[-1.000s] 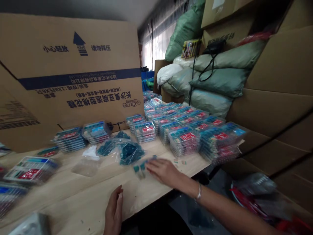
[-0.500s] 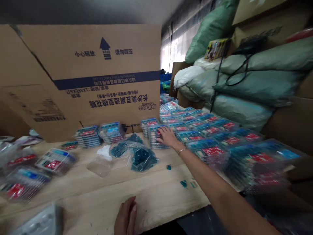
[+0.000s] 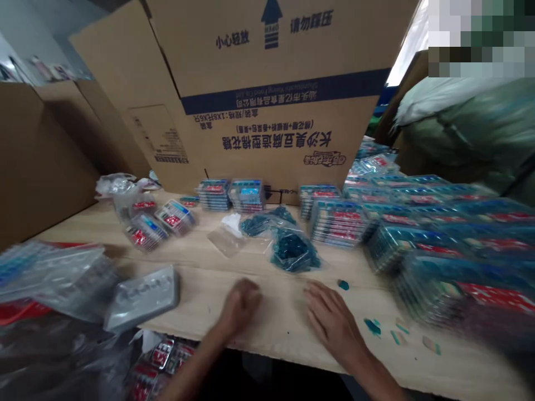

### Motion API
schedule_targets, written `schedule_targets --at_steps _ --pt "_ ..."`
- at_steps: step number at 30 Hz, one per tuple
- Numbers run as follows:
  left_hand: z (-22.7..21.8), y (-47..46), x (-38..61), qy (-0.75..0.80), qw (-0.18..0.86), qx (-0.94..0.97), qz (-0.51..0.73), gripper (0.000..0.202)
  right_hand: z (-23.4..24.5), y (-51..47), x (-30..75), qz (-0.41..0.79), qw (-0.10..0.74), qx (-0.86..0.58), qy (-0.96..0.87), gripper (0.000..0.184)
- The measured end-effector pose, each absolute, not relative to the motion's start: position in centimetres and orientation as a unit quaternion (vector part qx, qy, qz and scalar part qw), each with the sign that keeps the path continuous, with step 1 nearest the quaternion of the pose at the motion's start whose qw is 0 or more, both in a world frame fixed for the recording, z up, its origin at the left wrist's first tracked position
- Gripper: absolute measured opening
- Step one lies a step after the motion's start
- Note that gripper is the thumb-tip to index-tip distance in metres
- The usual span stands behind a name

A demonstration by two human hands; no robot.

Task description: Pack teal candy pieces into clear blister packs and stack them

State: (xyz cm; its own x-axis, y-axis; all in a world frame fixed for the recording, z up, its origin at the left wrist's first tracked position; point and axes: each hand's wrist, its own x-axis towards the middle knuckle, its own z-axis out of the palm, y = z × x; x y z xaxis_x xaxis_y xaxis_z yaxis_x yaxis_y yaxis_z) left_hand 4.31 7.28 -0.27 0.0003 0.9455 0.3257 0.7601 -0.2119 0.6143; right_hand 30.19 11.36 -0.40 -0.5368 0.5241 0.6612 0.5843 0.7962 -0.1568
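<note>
My left hand [image 3: 242, 303] is curled into a fist low over the front of the wooden table, somewhat blurred. Whatever its fingers hold, if anything, is hidden. Across a short gap, my right hand [image 3: 330, 317] lies palm down with its fingers stretched out, holding nothing that shows. Just beyond both hands is a clear plastic bag of dark teal pieces [image 3: 292, 250]. A small loose teal piece [image 3: 343, 284] lies close to my right hand. Behind the bag, to the right, stands a stack of clear packs with red labels [image 3: 338, 223].
Many stacked packs [image 3: 451, 239] cover the table's right side. A large cardboard box [image 3: 271, 117] stands at the back. On the left are a grey plastic tray [image 3: 144, 295], a pile of clear trays [image 3: 62, 275] and several packs [image 3: 146, 231]. Loose bits [image 3: 373, 327] lie near the front edge.
My right hand has left the stack of packs and come back to the front of the table. My left hand is more fully in view, now curled. The view has swung left and down.
</note>
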Motion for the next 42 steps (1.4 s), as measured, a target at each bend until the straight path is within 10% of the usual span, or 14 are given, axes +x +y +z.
schedule_targets --at_steps 5,26,42 --pt "1.3 13.7 -2.5 0.734 -0.007 0.645 0.213 0.026 -3.2 8.2 29.6 0.013 0.337 -0.333 -0.88 0.023" --pt "3.5 9.0 2.0 0.813 0.077 0.577 -0.013 0.071 -1.0 7.3 23.1 0.218 0.237 -0.292 -0.901 0.018" --pt "3.0 8.9 1.7 0.829 0.096 0.551 0.025 0.048 -0.6 7.6 21.1 0.197 0.197 -0.282 -0.918 0.023"
